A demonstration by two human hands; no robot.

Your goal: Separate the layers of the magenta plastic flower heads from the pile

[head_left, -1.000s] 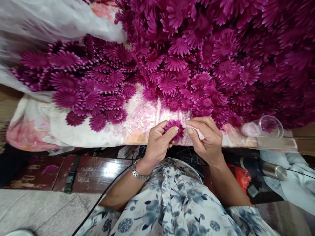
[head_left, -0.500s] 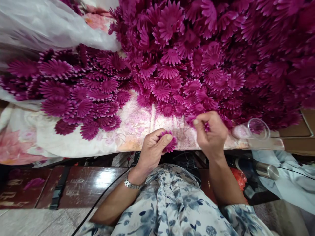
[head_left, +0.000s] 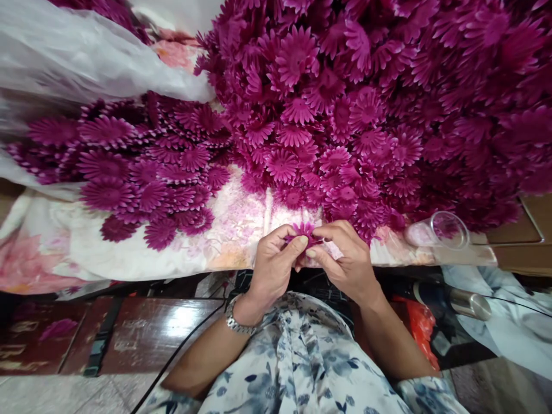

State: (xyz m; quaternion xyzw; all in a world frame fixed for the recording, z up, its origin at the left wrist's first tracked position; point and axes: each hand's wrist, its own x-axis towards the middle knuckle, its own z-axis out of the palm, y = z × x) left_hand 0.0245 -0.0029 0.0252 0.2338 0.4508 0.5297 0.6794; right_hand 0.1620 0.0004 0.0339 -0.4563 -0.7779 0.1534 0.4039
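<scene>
Near the front edge of the cloth, my left hand (head_left: 272, 265) pinches a magenta flower piece (head_left: 304, 231) between thumb and fingers. My right hand (head_left: 348, 261) has closed on the right side of the same piece, its thumb and index finger at the petals. Both sets of fingertips almost meet, and they hide the lower part of the piece. Beyond my hands rises a large heap of magenta flowers (head_left: 297, 138). A smaller group of stacked flowers (head_left: 149, 172) lies to the left.
A clear plastic cup (head_left: 449, 230) lies on its side at the right end of the floral cloth (head_left: 172, 261). Clear plastic sheeting (head_left: 99, 52) covers the upper left. Below the cloth are a dark red bench (head_left: 150, 328) and a metal-capped bottle (head_left: 470, 303).
My right hand has come from the heap's front edge down and left to my left hand, and now grips the flower piece too. The view has shifted slightly.
</scene>
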